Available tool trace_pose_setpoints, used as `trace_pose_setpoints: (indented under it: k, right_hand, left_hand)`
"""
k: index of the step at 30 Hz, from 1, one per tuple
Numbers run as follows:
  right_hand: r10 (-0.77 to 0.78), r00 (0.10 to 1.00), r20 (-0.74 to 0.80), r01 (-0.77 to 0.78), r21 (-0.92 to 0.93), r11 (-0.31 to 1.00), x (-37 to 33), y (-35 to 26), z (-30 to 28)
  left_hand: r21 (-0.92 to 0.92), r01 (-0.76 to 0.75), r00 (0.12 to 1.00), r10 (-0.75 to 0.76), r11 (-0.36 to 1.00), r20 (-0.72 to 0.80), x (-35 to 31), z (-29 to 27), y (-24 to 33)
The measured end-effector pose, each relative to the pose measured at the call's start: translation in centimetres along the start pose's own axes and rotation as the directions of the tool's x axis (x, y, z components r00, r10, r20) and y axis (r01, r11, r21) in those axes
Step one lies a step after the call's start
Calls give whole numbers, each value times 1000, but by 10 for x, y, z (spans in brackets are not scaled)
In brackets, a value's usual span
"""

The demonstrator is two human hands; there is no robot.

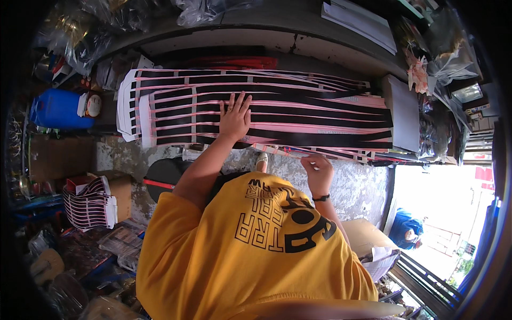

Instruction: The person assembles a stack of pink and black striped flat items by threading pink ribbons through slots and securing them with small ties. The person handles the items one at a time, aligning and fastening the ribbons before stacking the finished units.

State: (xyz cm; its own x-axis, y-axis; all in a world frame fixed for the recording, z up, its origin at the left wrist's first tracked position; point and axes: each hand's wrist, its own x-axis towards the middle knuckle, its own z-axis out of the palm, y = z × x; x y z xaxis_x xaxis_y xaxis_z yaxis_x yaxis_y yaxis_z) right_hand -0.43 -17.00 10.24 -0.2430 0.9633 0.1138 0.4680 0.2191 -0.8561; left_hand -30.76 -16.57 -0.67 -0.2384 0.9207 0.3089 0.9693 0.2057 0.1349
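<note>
A long stack of sheets (pixel 176 109) with black bands and pale pink lines lies across the workbench in front of me. My left hand (pixel 234 118) rests flat on the top sheet, left of its middle, fingers spread. Along the near edge a narrow pink-and-white strip (pixel 277 151) slants away from the stack toward my right hand (pixel 318 169). That hand hangs just off the near edge, fingers curled and pinched at the strip's end. The exact grip is small and hard to see. On the top sheet's right half, one black band (pixel 330 95) lies slightly askew.
A blue plastic jug (pixel 61 108) stands left of the stack. Below it, more striped sheets (pixel 90 205) lean by a cardboard box (pixel 118 192). A round dark stool (pixel 165 176) is under the bench's near side. Plastic bags (pixel 450 58) crowd the right; bright daylight enters lower right.
</note>
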Motion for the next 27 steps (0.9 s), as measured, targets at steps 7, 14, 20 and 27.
trace_pose_setpoints:
  k: [7, 14, 20, 27]
  right_hand:
    - [121, 980, 157, -137, 97, 986, -34, 0, -9]
    - [32, 959, 281, -85, 179, 980, -1, -19, -4]
    - [-1, 939, 343, -179, 494, 851, 29, -27, 16]
    - [-63, 974, 220, -70, 547, 835, 58, -18, 27]
  left_hand:
    - [16, -21, 1000, 21, 1000, 2, -2, 6, -2]
    - [-167, 8, 993, 12, 986, 121, 1, 3, -16]
    - [6, 31, 982, -32, 999, 188, 3, 10, -10]
    - [-36, 136, 969, -126, 990, 214, 45, 19, 2]
